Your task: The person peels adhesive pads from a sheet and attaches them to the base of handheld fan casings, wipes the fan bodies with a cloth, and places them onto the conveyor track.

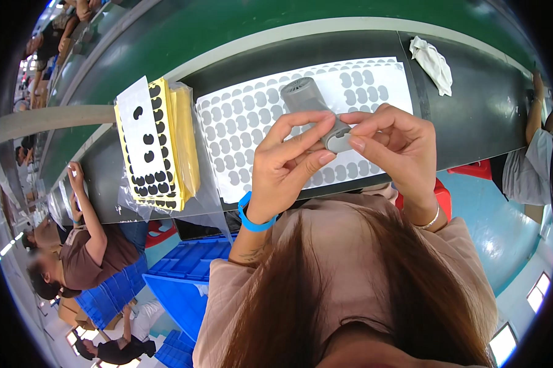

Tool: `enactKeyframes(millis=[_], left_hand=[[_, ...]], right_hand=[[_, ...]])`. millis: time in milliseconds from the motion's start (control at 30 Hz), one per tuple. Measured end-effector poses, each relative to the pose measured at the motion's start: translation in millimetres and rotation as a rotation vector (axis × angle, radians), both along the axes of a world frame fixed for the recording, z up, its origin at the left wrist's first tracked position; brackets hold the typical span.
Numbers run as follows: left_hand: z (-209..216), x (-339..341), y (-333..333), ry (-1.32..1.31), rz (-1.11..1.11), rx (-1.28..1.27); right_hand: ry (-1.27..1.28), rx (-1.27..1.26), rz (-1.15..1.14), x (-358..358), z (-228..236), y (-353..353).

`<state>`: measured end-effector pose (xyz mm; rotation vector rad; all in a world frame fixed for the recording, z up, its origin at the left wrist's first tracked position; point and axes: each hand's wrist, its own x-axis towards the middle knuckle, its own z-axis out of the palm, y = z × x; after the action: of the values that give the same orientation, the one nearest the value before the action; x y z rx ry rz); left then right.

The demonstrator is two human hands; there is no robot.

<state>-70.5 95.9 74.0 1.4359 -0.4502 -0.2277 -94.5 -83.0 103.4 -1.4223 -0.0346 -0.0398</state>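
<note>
Where the grey device [314,103] was: above the white sheet [399,86].
Your left hand [284,161]: gripped its side.
Your right hand [400,142]: pinched its end, work seemingly unfinished.
Grey pads [260,98]: many were yet unpeeled.

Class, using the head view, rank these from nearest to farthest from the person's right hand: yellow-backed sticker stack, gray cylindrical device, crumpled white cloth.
From the right hand:
1. Gray cylindrical device: right at its fingertips.
2. Crumpled white cloth: beyond the hand, toward upper right.
3. Yellow-backed sticker stack: far over on the left.
</note>
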Motion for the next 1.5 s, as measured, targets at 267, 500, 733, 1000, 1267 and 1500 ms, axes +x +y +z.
enactKeyframes(millis=[267,500,733,1000,1267,1500], left_hand=[[-2.1,0.3,-1.1,-0.009,0.009,0.010],[-1.1,-1.7,-3.0,0.027,0.012,-0.017],[1.0,-2.3,-2.6,0.034,0.003,-0.008],[0.6,1.6,-3.9,0.052,-0.011,-0.040],[2.4,0.5,-3.0,0.099,-0.030,-0.084],[4.4,-3.4,-5.7,0.082,-0.043,-0.115]], right_hand=[[0.008,-0.013,-0.020,0.0,0.6,1.8],[0.026,-0.053,-0.042,-1.7,2.5,2.7],[0.011,-0.052,-0.058,-2.7,2.8,4.0],[0.023,-0.080,-0.070,0.5,3.6,4.4],[0.062,-0.104,-0.079,-1.8,6.7,5.3],[0.076,-0.067,-0.087,-6.4,6.4,5.2]])
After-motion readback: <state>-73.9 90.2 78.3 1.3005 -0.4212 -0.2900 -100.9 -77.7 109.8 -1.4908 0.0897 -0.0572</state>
